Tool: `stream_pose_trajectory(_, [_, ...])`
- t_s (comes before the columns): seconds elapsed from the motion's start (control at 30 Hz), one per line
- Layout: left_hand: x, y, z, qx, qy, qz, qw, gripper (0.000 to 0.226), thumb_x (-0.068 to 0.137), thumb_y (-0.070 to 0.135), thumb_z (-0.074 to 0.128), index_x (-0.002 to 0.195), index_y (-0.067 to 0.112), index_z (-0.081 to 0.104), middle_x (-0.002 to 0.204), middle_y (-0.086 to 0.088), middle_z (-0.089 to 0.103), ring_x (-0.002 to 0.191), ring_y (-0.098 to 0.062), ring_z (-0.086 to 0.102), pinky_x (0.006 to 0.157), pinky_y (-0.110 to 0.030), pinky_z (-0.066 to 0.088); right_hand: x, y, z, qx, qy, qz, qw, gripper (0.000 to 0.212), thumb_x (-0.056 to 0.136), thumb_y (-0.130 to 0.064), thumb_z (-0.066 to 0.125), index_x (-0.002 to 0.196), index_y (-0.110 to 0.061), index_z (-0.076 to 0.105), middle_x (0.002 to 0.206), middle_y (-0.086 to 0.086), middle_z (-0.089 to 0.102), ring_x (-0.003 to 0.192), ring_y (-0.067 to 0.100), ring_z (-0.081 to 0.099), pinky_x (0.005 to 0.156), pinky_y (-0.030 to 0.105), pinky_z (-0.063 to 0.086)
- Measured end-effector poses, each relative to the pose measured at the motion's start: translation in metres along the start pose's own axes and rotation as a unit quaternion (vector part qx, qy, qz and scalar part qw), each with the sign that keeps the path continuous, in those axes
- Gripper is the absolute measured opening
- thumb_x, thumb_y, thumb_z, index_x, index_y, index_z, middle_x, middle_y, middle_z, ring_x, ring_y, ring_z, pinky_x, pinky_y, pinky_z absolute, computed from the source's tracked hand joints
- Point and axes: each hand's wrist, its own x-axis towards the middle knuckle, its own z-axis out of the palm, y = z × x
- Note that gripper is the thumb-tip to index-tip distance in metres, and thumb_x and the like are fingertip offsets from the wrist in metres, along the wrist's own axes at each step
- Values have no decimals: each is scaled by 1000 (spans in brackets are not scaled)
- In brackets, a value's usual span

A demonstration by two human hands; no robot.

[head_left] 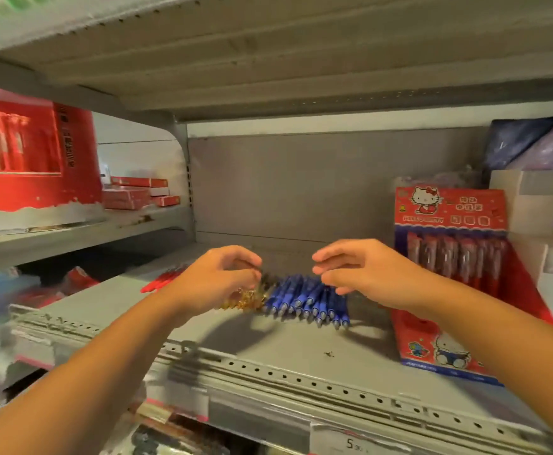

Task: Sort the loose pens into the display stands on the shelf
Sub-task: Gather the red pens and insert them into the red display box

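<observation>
A heap of several loose blue pens point(308, 300) lies on the grey metal shelf point(268, 343). Left of the heap sit some amber-gold pens point(245, 298), blurred. Behind my left hand lie a few red pens point(163, 279). My left hand point(216, 280) hovers over the amber pens with fingers curled; whether it holds any is unclear. My right hand point(360, 270) is over the far end of the blue pens, fingers bent and loosely spread, touching or nearly touching them. A red cartoon-cat display stand point(452, 257) holding dark red pens stands at the right.
A large red box point(35, 152) and small red boxes point(133, 192) sit on the neighbouring left shelf. A clear stand point(544, 221) and dark bags point(534, 142) are at the far right. The perforated shelf lip point(301, 382) runs across the front, above a price tag.
</observation>
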Motion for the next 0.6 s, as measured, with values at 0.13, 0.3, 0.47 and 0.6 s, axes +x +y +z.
stream_pose_trajectory(0.13, [-7,-21,-47,25,27,-10,999,23,80,22,70,103,23,68,95,-4,74,88,-31,66,76,-47,51,38,-13,52,-35,-14,20,999,21,90,-24,68,111,-27,66,104,-7,72,99,20,68,86,40,58])
stream_pose_trajectory(0.3, [6,-54,-111,66,38,-11,997,16,86,21,69,101,25,68,90,3,71,69,-14,62,64,-28,46,95,-32,110,-46,-9,44,998,21,91,-26,66,112,-26,64,105,-6,69,95,16,68,82,36,57])
stream_pose_trajectory(0.47, [30,-88,-157,97,39,-18,994,11,87,24,69,97,25,67,97,4,69,83,-11,65,67,-26,47,142,-41,152,-72,4,73,995,25,88,-28,67,113,-26,65,105,-2,69,95,20,68,83,38,57])
stream_pose_trajectory(0.6, [56,-108,-176,138,6,-40,990,10,84,23,68,85,15,62,91,-5,65,79,-22,58,70,-31,45,173,-43,176,-114,8,87,990,21,87,-32,67,107,-26,67,102,-3,69,93,20,68,84,42,58])
